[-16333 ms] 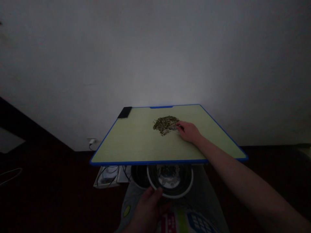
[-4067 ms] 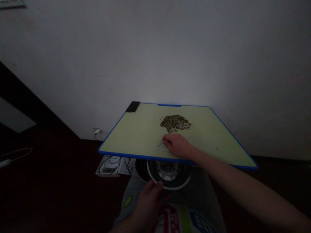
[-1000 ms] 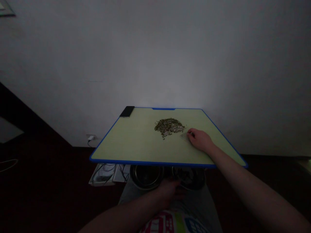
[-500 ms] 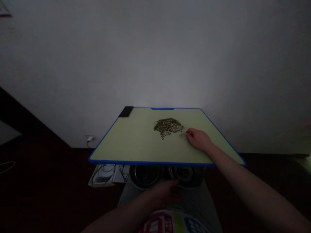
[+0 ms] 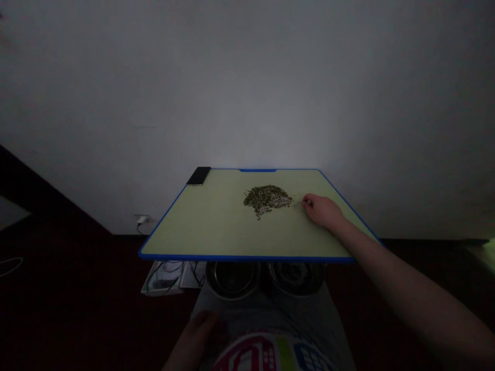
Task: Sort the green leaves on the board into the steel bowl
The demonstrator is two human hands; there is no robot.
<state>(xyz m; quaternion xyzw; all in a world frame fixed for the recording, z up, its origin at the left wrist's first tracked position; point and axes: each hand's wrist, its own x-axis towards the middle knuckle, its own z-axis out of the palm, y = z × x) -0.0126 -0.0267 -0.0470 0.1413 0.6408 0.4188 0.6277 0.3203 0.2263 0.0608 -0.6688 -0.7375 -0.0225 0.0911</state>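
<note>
My right hand (image 5: 317,208) is closed in a pinch over the right half of the table (image 5: 201,226), just right of the pile. Between its fingers is a thin, clear, flat piece (image 5: 297,206), whose exact kind is hard to make out. The tip of that piece is close to the pile's right edge. The pile (image 5: 267,198) is a spread of small dark green-brown beans with whitish grains among them. Low in the view, my left hand (image 5: 199,330) is over my left thigh, dim and blurred, so its fingers do not show clearly.
A black phone (image 5: 198,175) lies at the table's far left corner. Two metal bowls, a left one (image 5: 233,296) and a right one (image 5: 297,293), sit at my lap under the near edge. White boxes with cables (image 5: 162,286) are on the floor. A wall stands behind.
My right hand has shifted slightly right and away from me with the clear piece. My left hand has drawn back from beside the right bowl to the left, over my thigh.
</note>
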